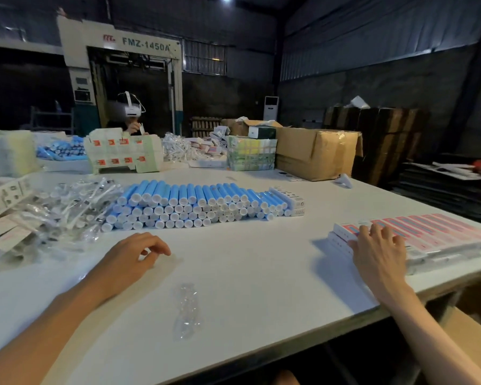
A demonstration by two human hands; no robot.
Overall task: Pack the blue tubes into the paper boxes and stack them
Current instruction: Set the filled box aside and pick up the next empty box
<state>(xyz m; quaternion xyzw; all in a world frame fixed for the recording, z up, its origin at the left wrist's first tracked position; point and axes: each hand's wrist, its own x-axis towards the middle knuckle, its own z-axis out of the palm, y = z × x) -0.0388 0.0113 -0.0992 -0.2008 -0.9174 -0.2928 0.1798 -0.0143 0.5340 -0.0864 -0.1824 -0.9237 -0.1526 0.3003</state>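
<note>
Resting on the table (247, 273), the left hand (138, 252) lies loosely curled, empty; the right hand (378, 252), fingers spread, presses flattened paper boxes (433, 234) at 3 o'clock. Blue tubes (189, 204) lie stacked bare at 12 o'clock.

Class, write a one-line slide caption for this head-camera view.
Right hand rests on the fanned pink paper boxes; left hand, loosely curled, waits before stacked blue tubes on a white table.
</note>
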